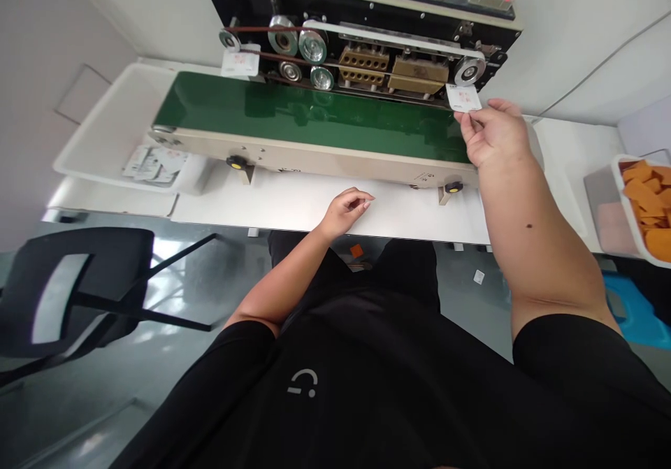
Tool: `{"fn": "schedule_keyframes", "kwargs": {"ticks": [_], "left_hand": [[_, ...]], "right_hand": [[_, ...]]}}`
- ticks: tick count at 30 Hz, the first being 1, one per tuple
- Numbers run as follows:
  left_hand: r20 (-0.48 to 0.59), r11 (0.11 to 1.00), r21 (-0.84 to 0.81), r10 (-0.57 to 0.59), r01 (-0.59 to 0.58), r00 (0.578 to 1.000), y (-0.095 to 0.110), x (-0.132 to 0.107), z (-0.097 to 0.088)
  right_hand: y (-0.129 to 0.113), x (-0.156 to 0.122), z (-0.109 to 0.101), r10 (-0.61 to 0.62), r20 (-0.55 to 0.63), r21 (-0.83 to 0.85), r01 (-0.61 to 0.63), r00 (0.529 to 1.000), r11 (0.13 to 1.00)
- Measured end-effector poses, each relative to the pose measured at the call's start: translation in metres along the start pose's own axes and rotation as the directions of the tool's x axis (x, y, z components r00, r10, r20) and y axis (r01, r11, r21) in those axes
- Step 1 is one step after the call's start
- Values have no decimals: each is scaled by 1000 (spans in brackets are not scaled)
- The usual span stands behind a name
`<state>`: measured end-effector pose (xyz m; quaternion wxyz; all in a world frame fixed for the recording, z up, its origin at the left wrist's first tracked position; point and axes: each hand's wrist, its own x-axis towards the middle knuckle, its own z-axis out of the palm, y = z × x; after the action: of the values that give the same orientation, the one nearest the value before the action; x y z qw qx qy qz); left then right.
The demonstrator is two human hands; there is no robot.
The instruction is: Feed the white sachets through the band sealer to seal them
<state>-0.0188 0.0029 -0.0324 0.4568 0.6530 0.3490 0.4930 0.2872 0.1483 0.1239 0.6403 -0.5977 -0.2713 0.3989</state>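
Right hand [495,137] has the white packet [463,98] pinched by its lower edge, thumb against fingers. Packet sits just below the end wheel [469,71], above the far right corner of the green belt [314,123]; can't tell from here if its top edge is inside the slot. To do this well, I'd hold it flat and square to the machine, grip light, fingertips clear of wheel and brass blocks [419,74], and let go once it's caught. Left hand [346,214] is loosely curled, nothing visible in it, by the desk's [272,203] front edge; fine out of the way.

Around: second packet [241,62] at the machine's left end, white tub [105,126] with more packets on the desk's left end, bin [611,210] of orange pieces [653,196] at its right end. Belt's front knob [453,187] sits below the right forearm's reach, so I'd watch that.
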Motion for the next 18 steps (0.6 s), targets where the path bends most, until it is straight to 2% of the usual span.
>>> {"fn": "schedule_keyframes", "kwargs": {"ticks": [1,2,5,8,10,12,14,16,17,18], "left_hand": [[4,1000,0,-4,4,1000,0,0,0],[7,1000,-1,-8,8,1000,-1,0,0],[6,1000,-8,-25,26,1000,-1,1,1],[1,999,-14,-41,41,999,-1,0,0],[4,999,-15,-48,48,999,0,0,0],[7,999,-13,-52,52,999,0,0,-1],[4,998,-12,-55,56,998,-1,0,-2],[2,998,-15,-56,56,998,-2,1,-2],[4,998,-16,-56,56,998,-2,1,-2],[6,998,-18,-57,58,998,-2,2,-2]], "right_hand": [[-1,-4,5,91,-19,8,-91,996,996],[-2,-8,10,113,-16,6,-113,993,994],[-4,-20,22,113,61,-47,-111,992,993],[-5,-41,19,46,160,-110,-29,986,994],[-7,-62,4,-52,195,-120,76,979,990],[-12,-81,-23,-206,174,-107,226,963,968],[-19,-89,-63,-426,60,-118,430,903,895],[-23,-82,-112,-633,-129,-213,602,764,770],[-24,-73,-138,-687,-216,-287,628,694,724],[-23,-62,-163,-700,-274,-371,599,659,709]]}}
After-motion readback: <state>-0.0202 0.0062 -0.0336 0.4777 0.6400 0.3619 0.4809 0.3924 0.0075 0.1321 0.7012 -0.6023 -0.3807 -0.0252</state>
